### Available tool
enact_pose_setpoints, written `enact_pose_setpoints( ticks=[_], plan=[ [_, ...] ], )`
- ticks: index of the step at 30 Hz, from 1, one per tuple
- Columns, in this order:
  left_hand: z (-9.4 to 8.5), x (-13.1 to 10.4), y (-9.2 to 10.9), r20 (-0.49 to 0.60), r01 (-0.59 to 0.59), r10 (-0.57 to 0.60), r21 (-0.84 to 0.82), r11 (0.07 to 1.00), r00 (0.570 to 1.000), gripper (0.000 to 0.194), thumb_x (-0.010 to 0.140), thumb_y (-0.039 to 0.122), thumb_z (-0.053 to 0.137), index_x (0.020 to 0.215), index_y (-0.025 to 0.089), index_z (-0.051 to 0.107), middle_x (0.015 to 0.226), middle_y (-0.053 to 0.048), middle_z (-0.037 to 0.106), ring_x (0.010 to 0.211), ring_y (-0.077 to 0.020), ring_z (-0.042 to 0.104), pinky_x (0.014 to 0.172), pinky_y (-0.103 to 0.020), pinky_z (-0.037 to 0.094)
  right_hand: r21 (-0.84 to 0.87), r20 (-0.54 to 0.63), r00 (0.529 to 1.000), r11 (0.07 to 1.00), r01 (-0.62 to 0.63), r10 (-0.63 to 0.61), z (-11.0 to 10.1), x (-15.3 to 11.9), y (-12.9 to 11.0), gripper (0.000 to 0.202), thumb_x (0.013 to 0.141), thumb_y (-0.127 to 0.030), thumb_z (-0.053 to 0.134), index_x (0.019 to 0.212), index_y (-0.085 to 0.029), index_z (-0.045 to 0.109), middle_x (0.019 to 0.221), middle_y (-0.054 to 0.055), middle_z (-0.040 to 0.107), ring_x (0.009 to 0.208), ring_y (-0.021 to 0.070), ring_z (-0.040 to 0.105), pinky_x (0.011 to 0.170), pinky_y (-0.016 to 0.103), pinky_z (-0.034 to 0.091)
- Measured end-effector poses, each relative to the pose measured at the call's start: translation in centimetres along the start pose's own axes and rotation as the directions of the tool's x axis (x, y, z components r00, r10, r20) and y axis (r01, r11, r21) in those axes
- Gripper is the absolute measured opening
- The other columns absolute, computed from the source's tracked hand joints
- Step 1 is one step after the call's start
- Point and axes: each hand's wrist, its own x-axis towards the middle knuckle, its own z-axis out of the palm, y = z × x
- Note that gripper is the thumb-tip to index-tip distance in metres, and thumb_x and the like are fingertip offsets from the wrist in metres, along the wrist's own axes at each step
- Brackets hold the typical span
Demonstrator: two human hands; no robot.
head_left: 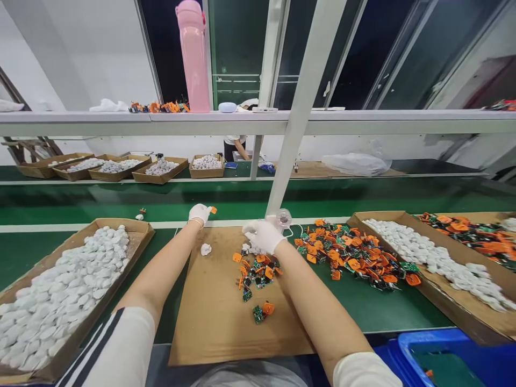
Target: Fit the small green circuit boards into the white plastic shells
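My left hand [200,213], in a white glove, is closed on an orange plastic piece [213,209] just past the far edge of the cardboard sheet [226,322]. My gloved right hand [264,236] is over a few small white pieces [252,249] at the sheet's far right, its fingers bent. What lies between those fingers is hidden. Just nearer me is a small heap of green circuit boards with orange parts [258,271]. One more circuit board [260,313] lies closer. A crumpled-looking white piece [206,249] sits alone below my left hand.
A cardboard tray of white pieces [68,285] stands left, another tray [439,258] right. Between the sheet and right tray is a large pile of orange-and-green assemblies [355,252]. A slanted white post [288,161] rises ahead. A blue bin [443,355] is lower right. Someone works beyond.
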Motion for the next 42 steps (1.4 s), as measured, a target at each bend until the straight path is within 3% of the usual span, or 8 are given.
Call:
enact_pose_setpoints(
  ticks=[6,11,15,21,27,34,38,42],
  plan=[
    [1.2,1.8,-2.4,0.097,0.039,-0.053,0.135,0.99,0.994,0.032,0.094,0.034,0.059,0.12,0.016,0.058,0.12,-0.009,0.06,0.104,-0.0218,0.062,0.088,-0.041,0.055,-0.242,0.226,0.974,0.97,0.035,0.021,4.1,1.4,1.2,0.03,0.093,-0.035,0.061,0.117,-0.016,0.061,0.121,0.011,0.062,0.107,0.0239,0.061,0.093,0.046,0.051],
    [1.2,0.5,-2.5,0.096,-0.031,0.009,0.233,0.972,0.995,0.039,0.094,0.036,0.059,0.126,0.016,0.055,0.129,-0.012,0.056,0.113,-0.0251,0.058,0.096,-0.047,0.051,-0.327,0.267,0.963,0.943,0.063,0.028,5.1,1.9,2.1,0.032,0.093,-0.034,0.06,0.119,-0.016,0.06,0.124,0.01,0.059,0.111,0.0251,0.059,0.095,0.049,0.049],
    [1.8,-2.9,-1.7,0.105,-0.183,0.16,0.276,0.943,0.981,0.05,0.086,0.039,0.065,0.13,0.019,0.055,0.143,-0.016,0.047,0.133,-0.0339,0.044,0.109,-0.047,0.039,-0.331,0.239,0.971,0.941,0.078,0.003,5.5,1.3,2.7,0.034,0.095,-0.035,0.058,0.123,-0.017,0.057,0.128,0.011,0.057,0.112,0.0248,0.059,0.095,0.048,0.05],
    [3.8,-10.1,-1.7,0.198,-0.406,0.363,0.26,0.876,0.91,0.045,0.079,0.03,0.068,0.123,0.021,0.063,0.146,-0.013,0.048,0.137,-0.0375,0.039,0.111,-0.053,0.033,-0.32,0.174,0.985,0.946,0.047,0.01,6.3,0.7,2.8,0.036,0.093,-0.036,0.059,0.124,-0.017,0.059,0.132,0.012,0.056,0.121,0.0285,0.053,0.104,0.054,0.039],
    [5.0,-12.4,-1.9,0.22,-0.482,0.448,0.134,0.866,0.866,0.031,0.087,0.021,0.058,0.116,0.024,0.068,0.14,-0.006,0.056,0.132,-0.0283,0.048,0.111,-0.045,0.038,-0.278,0.122,0.992,0.96,0.02,0.014,6.9,1.1,2.4,0.029,0.081,-0.009,0.059,0.107,-0.017,0.071,0.115,0.019,0.067,0.114,0.0342,0.056,0.105,0.056,0.026],
    [5.6,-12.4,-2.4,0.178,-0.408,0.409,-0.043,0.912,0.895,0.039,0.088,0.023,0.059,0.127,0.021,0.061,0.131,-0.009,0.063,0.122,-0.0284,0.058,0.106,-0.046,0.044,-0.12,0.047,0.991,0.984,0.134,-0.129,6.3,0.5,2.5,0.027,0.088,-0.014,0.049,0.102,-0.018,0.072,0.109,0.012,0.069,0.107,0.0225,0.058,0.098,0.035,0.037],
    [6.1,-12.2,-2.8,0.199,-0.394,0.43,-0.197,0.898,0.88,0.048,0.083,0.024,0.067,0.13,0.02,0.057,0.118,-0.007,0.07,0.104,-0.023,0.069,0.096,-0.037,0.053,-0.016,-0.011,0.98,0.98,0.197,-0.197,6.9,0.2,2.2,0.022,0.087,-0.02,0.058,0.105,-0.017,0.07,0.11,0.009,0.069,0.107,0.0228,0.059,0.099,0.04,0.04],
    [6.5,-12.2,-2.6,0.188,-0.391,0.458,-0.305,0.868,0.869,0.032,0.079,0.02,0.07,0.111,0.019,0.067,0.108,-0.006,0.074,0.094,-0.0205,0.071,0.085,-0.031,0.058,0.096,-0.067,0.971,0.967,0.236,-0.231,7.4,0.0,1.9,0.021,0.078,-0.01,0.061,0.091,-0.02,0.074,0.096,0.007,0.073,0.102,0.0238,0.062,0.097,0.039,0.043]
  ],
)
